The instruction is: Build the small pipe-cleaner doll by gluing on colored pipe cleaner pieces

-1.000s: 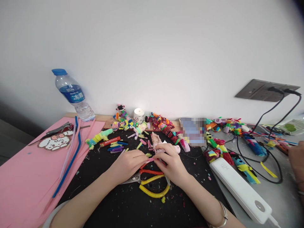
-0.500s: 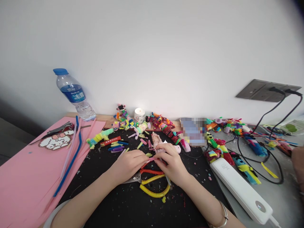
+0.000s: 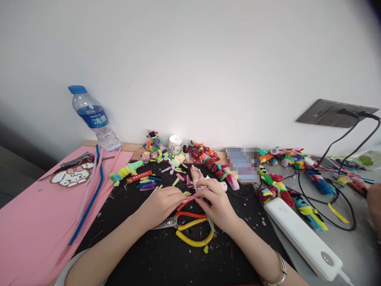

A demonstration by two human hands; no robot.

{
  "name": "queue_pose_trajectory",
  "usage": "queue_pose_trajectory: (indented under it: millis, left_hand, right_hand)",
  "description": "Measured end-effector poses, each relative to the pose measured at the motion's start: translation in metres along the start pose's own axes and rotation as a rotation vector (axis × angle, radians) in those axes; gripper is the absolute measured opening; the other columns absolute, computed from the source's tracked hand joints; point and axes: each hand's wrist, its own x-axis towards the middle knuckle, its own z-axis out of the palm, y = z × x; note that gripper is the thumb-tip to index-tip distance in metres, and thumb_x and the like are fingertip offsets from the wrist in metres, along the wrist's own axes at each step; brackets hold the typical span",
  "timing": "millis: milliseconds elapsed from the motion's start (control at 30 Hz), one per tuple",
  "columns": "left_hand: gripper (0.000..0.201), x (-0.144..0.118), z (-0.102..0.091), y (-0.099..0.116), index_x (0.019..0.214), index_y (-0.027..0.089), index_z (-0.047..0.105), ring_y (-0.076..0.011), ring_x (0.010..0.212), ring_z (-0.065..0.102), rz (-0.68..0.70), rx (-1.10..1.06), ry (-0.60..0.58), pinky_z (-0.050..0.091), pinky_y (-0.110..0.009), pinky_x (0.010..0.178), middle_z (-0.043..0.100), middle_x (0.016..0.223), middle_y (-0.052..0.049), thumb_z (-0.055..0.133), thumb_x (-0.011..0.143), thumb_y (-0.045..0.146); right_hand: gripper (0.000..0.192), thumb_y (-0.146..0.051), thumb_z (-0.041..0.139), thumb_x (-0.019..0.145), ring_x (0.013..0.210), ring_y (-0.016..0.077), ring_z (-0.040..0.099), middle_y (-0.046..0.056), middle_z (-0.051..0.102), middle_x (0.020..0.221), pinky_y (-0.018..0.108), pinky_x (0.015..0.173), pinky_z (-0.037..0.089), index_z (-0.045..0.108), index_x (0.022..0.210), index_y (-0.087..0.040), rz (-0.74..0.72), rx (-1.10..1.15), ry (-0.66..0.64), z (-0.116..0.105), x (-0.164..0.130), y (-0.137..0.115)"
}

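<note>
Scissors (image 3: 190,226) on mat (image 3: 143,254) under hands; bottle (image 3: 94,119) far left; power bank (image 3: 303,238) right.

pink pipe cleaner (image 3: 190,198) | thin, fuzzy | level, pinched between both hands | above black mat

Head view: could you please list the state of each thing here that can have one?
Water bottle: capped, upright, mostly empty.
Scissors: lying flat, handles apart.
Wall socket: two black plugs in.
White power bank: lying flat, cable plugged in.
Left hand: pinching a pink pipe cleaner piece.
Right hand: pinching the same piece.
Small white jar: lid on.
</note>
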Motion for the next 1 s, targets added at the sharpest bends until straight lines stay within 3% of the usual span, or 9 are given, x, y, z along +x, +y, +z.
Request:
queue_pose_trajectory:
  millis: [667, 1000]
  left_hand:
    - [0.026, -0.0012, 0.0038, -0.0017, 0.097, 0.016, 0.066, -0.0160, 0.084, 0.062, -0.066, -0.052, -0.004, 0.048, -0.026, 0.076, 0.069, 0.092, -0.006, 0.041, 0.098, 0.021]
    - [0.015, 0.0005, 0.0030, -0.0003, 0.099, 0.017, 0.066, -0.0160, 0.085, 0.063, -0.113, -0.113, 0.012, 0.047, -0.026, 0.078, 0.069, 0.092, -0.004, 0.054, 0.092, 0.021]
  right_hand:
    - [0.010, -0.015, 0.057, 0.088, 0.098, 0.0218, 0.056, 0.007, 0.062, 0.105, 0.040, 0.084, 0.047, 0.065, 0.086, -0.021, -0.022, 0.001, 0.011, 0.0011, -0.0020, 0.0026]
    - [0.010, -0.013, 0.060, 0.086, 0.097, 0.0221, 0.057, 0.007, 0.063, 0.104, 0.039, 0.082, 0.047, 0.064, 0.085, -0.022, -0.030, 0.017, 0.014, 0.0030, -0.0017, 0.0004]
